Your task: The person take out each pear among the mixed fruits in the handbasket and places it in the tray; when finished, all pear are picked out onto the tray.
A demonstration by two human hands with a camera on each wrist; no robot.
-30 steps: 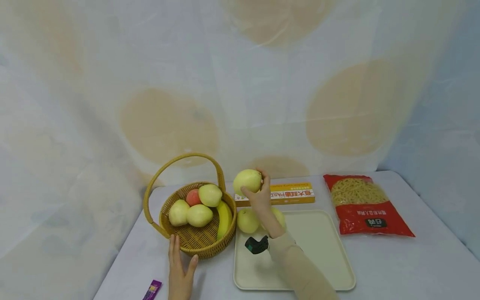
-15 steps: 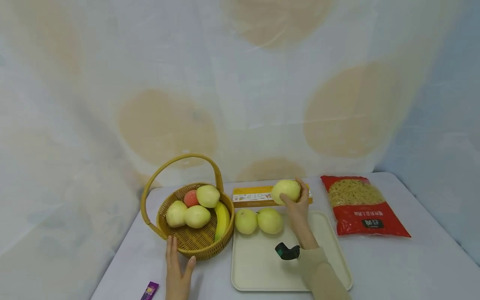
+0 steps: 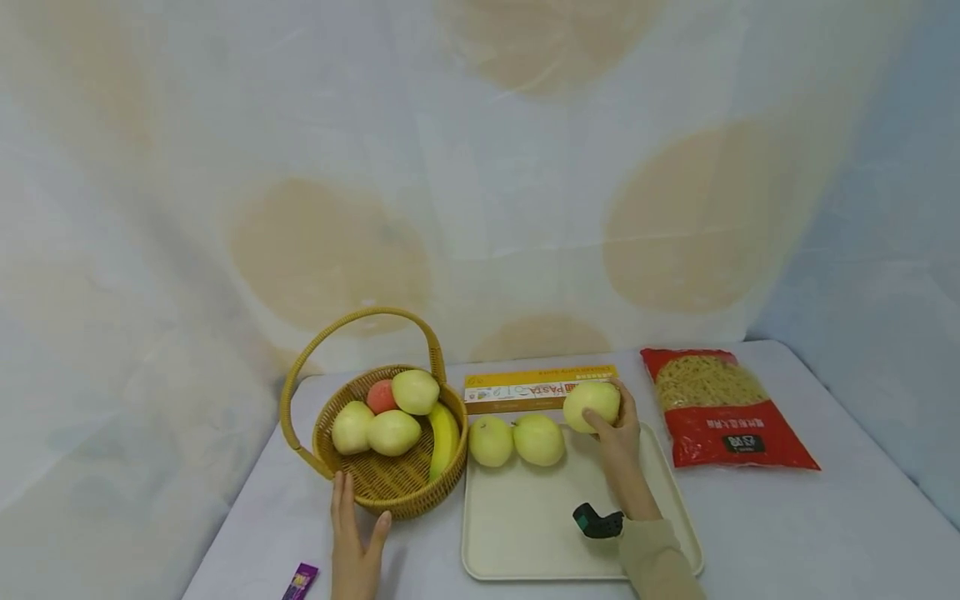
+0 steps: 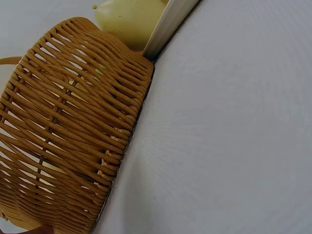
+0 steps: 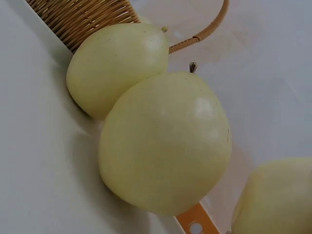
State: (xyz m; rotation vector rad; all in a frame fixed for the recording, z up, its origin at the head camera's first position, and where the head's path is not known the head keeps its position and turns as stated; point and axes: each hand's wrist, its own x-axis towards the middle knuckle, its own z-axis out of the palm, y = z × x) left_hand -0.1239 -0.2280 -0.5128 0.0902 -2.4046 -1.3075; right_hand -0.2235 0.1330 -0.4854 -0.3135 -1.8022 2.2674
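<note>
My right hand (image 3: 618,429) grips a pale yellow pear (image 3: 588,406) above the far right part of the cream tray (image 3: 540,533). Two more pears stand at the tray's far left, a left pear (image 3: 491,442) and a right pear (image 3: 539,440); in the right wrist view the near pear (image 5: 165,144) partly covers the other. My left hand (image 3: 356,546) has its fingers straight at the near left rim of the wicker basket (image 3: 412,504). Inside lie several pears (image 3: 393,432), a red fruit (image 3: 381,397), partly hidden, and a banana (image 3: 444,442).
Behind the tray lies a yellow and white pasta box (image 3: 517,390). A red bag of pasta (image 3: 735,417) is at the right. Near the front left edge rests a small purple packet (image 3: 301,581). The basket's tall handle (image 3: 360,315) arches up over its far side.
My right hand has carried the pear rightward from near the basket, then lowered it toward the tray's far right. The left hand stays at the basket.
</note>
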